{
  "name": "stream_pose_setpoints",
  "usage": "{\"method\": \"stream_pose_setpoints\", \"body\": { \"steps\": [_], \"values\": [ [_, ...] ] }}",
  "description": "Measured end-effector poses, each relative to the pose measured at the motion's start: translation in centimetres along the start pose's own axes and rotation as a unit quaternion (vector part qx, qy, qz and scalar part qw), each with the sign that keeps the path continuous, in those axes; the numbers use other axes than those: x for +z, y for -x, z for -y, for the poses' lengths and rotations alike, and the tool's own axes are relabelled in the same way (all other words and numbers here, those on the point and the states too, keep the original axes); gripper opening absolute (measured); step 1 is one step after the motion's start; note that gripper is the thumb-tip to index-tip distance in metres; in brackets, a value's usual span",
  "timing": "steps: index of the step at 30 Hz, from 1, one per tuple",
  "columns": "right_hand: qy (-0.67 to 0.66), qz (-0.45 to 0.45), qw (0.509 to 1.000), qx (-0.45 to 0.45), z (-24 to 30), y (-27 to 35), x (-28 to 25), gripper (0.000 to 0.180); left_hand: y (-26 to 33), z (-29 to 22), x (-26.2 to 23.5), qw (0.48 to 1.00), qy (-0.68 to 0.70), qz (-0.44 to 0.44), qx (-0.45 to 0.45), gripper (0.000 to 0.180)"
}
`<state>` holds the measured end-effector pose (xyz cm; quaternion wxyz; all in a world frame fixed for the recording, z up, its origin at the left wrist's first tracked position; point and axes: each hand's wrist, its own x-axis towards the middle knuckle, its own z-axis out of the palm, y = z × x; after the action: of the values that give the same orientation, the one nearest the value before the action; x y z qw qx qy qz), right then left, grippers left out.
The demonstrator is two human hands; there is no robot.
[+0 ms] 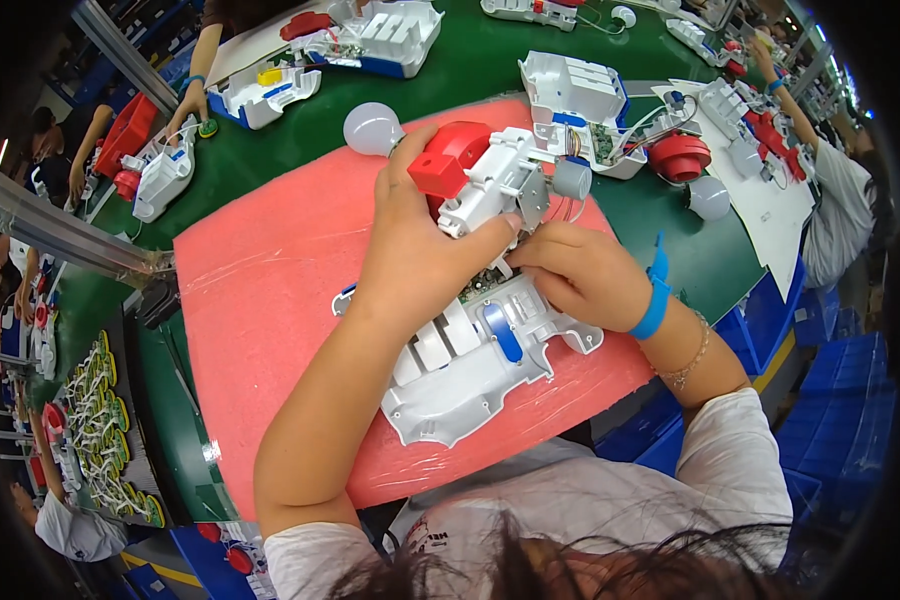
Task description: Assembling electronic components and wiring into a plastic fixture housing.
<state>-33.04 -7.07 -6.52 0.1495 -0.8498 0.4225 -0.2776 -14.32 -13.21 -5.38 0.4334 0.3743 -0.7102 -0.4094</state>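
Observation:
My left hand [420, 235] is wrapped round a red-and-white plastic motor assembly [495, 190], tilted up above the work surface. A small silver motor [571, 179] sticks out at its right side, and a white ball [372, 128] shows beyond my left fingers. Below it, a white plastic housing half [450, 385] with a blue oval inlay lies inner side up. Under the assembly, my right hand [590, 272] is closed, its fingertips pinched beside a green circuit board [486, 284] in the housing. Whatever those fingertips hold is hidden. Thin wires show by the motor.
A pink foam mat [270, 290] covers the green table [300, 170] before me. Beyond it lies another open white housing [575, 85], wired to a red round part [680, 157]. Several wired green boards [100, 430] stand at left. Co-workers' hands work around the table; blue bins [830, 410] stand at right.

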Motion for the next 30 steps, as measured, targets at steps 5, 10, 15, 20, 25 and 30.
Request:
{"method": "stream_pose_setpoints", "body": {
  "steps": [5,10,15,20,25,30],
  "values": [
    [0.063,0.017,0.998,-0.005,0.4,1.0,0.4,0.028,0.5,-1.4,0.2,0.995,-0.094,0.02,0.04,0.082],
    [0.179,0.099,0.979,-0.01,1.1,0.8,-0.3,0.033,0.9,-2.0,0.4,0.99,-0.13,0.017,0.044,0.08],
    [0.189,0.129,0.973,-0.032,0.8,0.4,-0.3,0.033,0.7,-2.0,0.5,0.988,-0.144,0.018,0.048,0.08],
    [0.194,0.136,0.97,-0.044,0.5,0.3,-0.3,0.032,0.5,-2.2,0.3,0.987,-0.153,0.021,0.038,0.081],
    [0.033,0.036,0.999,0.002,-0.9,0.9,0.4,0.027,0.0,0.1,-0.2,1.0,-0.009,0.007,-0.028,0.085],
    [-0.241,-0.014,0.931,0.273,1.2,-0.1,-0.2,0.025,-0.3,-0.9,-0.3,0.99,0.134,-0.001,-0.04,0.082]
  ]
}}
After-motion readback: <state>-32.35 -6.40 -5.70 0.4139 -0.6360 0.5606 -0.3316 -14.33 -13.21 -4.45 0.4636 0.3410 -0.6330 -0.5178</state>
